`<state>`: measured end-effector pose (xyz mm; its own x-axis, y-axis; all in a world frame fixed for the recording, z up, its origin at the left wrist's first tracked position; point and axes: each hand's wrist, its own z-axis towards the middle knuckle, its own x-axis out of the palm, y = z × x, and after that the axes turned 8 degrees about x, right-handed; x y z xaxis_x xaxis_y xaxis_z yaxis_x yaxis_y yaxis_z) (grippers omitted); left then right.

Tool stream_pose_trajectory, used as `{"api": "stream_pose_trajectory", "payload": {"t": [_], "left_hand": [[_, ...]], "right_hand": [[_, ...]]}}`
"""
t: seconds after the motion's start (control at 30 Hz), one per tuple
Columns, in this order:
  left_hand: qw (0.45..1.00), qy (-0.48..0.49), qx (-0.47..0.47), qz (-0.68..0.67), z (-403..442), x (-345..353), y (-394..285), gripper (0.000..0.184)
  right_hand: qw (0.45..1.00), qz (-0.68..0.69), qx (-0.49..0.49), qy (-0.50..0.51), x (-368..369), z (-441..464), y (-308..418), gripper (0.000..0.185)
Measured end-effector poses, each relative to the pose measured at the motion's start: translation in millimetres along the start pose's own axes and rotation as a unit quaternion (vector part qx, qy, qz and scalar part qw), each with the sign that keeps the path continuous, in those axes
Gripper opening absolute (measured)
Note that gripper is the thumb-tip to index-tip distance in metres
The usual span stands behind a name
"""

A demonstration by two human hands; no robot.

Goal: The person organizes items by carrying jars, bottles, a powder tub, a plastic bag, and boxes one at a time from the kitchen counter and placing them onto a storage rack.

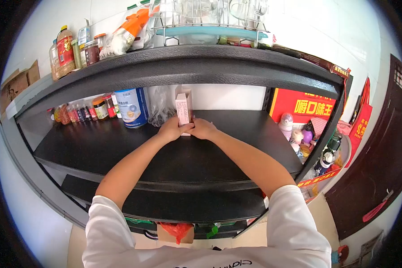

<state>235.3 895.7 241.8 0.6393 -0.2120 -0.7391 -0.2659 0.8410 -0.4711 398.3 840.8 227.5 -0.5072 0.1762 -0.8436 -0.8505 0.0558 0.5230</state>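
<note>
Well behind edge (192, 183), hands (169, 129) grip ctn (183, 110).

Box colour: pale pink (183, 110), printed
Box form: tall, narrow
Box top: flaps appear raised
Box pose: upright, gripped low by left hand (170, 129) and right hand (203, 129)
Box place: far part of black shelf (143, 149), right of clear plastic bag (160, 105)

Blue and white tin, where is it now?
In the head view, the blue and white tin stands left of center on the black shelf, between small jars and a clear plastic bag.
</note>
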Motion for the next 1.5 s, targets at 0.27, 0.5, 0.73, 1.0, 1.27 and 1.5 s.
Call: {"api": "stream_pose_trajectory", "payload": {"t": [0.27, 0.5, 0.73, 1.0, 1.27, 1.5], "left_hand": [[1.0, 0.007, 0.005, 0.029, 29, -6, 50, 0.044], [0.998, -0.051, 0.002, 0.034, 35, 3, 77, 0.057], [0.993, -0.102, 0.055, -0.027, 40, 20, 108, 0.046], [0.991, -0.124, 0.047, 0.022, 32, 12, 92, 0.038], [0.988, -0.151, 0.006, 0.027, 37, 18, 101, 0.046], [0.977, -0.207, -0.052, 0.019, 39, 14, 98, 0.041]], "right_hand": [[0.983, -0.081, 0.109, -0.122, 28, 50, 4, 0.055], [0.973, -0.109, 0.157, -0.13, 42, 79, 7, 0.05], [0.975, -0.118, 0.151, -0.113, 38, 70, 17, 0.054], [0.975, -0.107, 0.13, -0.146, 39, 60, 26, 0.06], [0.967, -0.162, 0.091, -0.175, 43, 59, 25, 0.047], [0.955, -0.191, 0.071, -0.216, 58, 42, 13, 0.046]]}}
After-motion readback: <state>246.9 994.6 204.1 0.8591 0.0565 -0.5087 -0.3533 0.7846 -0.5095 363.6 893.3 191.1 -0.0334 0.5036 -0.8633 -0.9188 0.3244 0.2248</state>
